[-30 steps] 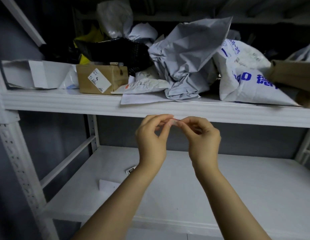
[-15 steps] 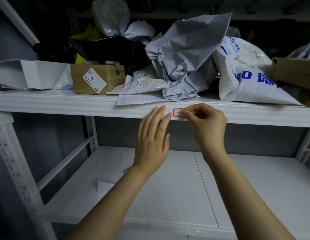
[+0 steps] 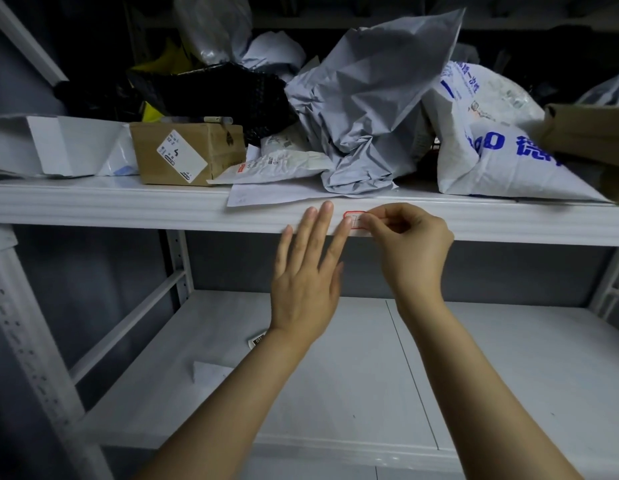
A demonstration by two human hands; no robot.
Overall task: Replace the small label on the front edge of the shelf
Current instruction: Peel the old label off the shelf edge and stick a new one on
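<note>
While the left hand (image 3: 306, 289) lies flat with fingers spread, fingertips against the front edge of the shelf (image 3: 128, 209) at frame centre, the right hand (image 3: 410, 244) pinches the right end of the small red-bordered label (image 3: 353, 220) between thumb and forefinger; label sits on that edge, just right of the left fingertips; grey mailer bag (image 3: 367, 109) and cardboard box (image 3: 187, 154) rest above, upper centre and upper left.

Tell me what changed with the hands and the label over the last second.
Both hands rose from below the shelf edge to it. The right hand now pinches the red-bordered label against the edge; the left hand let go and opened, fingertips beside it. The parcels above stayed put.
</note>
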